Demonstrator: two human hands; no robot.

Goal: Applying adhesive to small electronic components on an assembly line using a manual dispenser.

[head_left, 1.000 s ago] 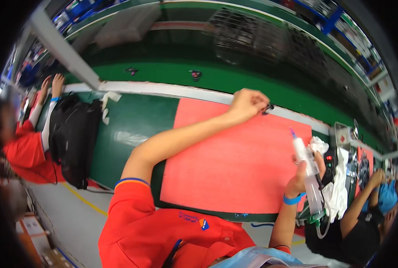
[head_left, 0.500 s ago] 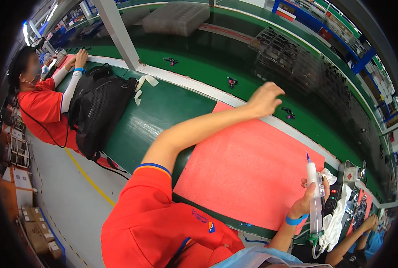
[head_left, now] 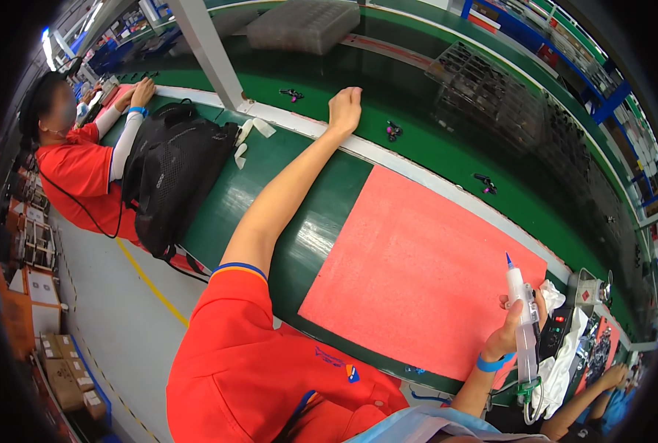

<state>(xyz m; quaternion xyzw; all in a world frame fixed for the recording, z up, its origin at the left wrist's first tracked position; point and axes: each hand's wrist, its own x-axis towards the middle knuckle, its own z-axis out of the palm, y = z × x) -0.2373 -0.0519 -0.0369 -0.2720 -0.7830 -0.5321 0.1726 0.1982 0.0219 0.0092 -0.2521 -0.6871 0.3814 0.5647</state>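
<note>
My left arm stretches out over the white rail, and my left hand (head_left: pixel 346 111) hovers above the green conveyor belt (head_left: pixel 432 156). Its fingers are loosely bent, and I see nothing in them. The nearest items are two small black parts with purple bits, one (head_left: pixel 292 94) to its left and one (head_left: pixel 393 131) to its right; it touches neither. A third such part (head_left: pixel 485 183) lies farther right. My right hand (head_left: pixel 508 332) is wrapped round a clear dispensing syringe (head_left: pixel 524 332), whose blue tapered tip points up and away over the bench. A hose joins its green lower end.
A pink mat (head_left: pixel 425 273) covers part of the green bench. Left of it are a black backpack (head_left: pixel 177 170) and a co-worker in red. Right of it sit a black control box (head_left: pixel 556 325), white cloth (head_left: pixel 563 358) and a metal can (head_left: pixel 589 290). A grey post (head_left: pixel 207 55) rises from the rail.
My left hand has swung leftward and farther out over the belt, away from the pink mat's far edge. My right hand keeps its hold on the syringe. The view has shifted slightly.
</note>
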